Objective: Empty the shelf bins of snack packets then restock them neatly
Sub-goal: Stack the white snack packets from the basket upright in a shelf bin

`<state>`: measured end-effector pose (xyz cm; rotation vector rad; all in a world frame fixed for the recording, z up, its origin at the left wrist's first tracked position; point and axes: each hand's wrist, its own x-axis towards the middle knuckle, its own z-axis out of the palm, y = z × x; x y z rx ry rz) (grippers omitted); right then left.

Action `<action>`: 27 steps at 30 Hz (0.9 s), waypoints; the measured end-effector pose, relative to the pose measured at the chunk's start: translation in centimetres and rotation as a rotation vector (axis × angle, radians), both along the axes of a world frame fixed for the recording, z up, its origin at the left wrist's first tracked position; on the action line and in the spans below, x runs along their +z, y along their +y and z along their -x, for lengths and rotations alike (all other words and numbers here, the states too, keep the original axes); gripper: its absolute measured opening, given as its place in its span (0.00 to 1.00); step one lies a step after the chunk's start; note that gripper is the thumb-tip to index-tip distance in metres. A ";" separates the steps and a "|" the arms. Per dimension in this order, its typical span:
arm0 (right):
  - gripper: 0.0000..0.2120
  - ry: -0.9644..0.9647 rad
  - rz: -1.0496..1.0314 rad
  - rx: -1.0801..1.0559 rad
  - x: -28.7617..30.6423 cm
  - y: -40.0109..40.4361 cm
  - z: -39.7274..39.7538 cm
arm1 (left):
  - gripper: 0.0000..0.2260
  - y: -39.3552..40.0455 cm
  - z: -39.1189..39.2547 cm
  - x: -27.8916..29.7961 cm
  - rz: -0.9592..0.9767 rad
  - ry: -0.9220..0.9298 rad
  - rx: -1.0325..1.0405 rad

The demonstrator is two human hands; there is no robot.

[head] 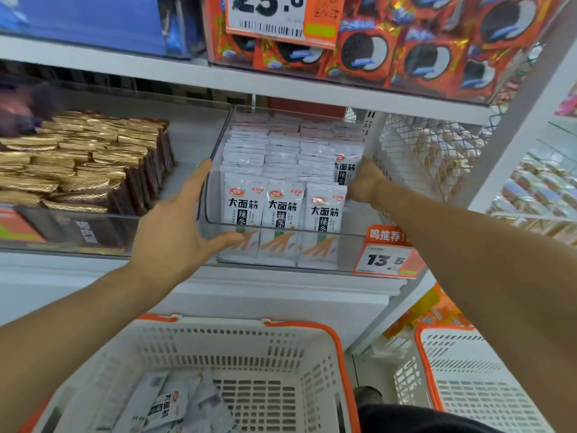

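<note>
Barely started: clear bin [215,182] still packed with white spicy-strip packets [282,210], only a few in the white basket [237,345]. Left hand [175,232] flat-fingered against the bin's side, thumb on the front rim; right hand [363,182] on the far side, fingers hidden, can't tell. Brown packets [84,157] untouched.

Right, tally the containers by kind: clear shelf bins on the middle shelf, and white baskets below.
Clear bins: 2, white packets in one, gold-brown packets in the other
White baskets: 2, orange rims
Total: 4
</note>
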<state>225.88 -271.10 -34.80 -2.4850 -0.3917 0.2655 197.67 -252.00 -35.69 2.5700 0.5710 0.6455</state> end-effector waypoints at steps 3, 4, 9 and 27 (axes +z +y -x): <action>0.18 0.005 0.028 0.000 0.8 -0.2 0.5 | 0.55 0.1 0.0 -0.1 -0.008 0.011 0.003; 0.17 0.028 0.014 -0.016 1.0 -0.2 0.5 | 0.54 0.1 -0.1 -0.1 -0.011 0.011 0.004; 0.14 0.188 -0.107 -0.014 1.3 -0.1 0.2 | 0.53 0.7 -0.3 -0.9 -0.072 0.008 0.022; 0.09 0.033 -0.054 0.752 3.8 0.6 21.5 | 0.06 0.4 5.2 -2.9 -0.167 -0.119 -0.334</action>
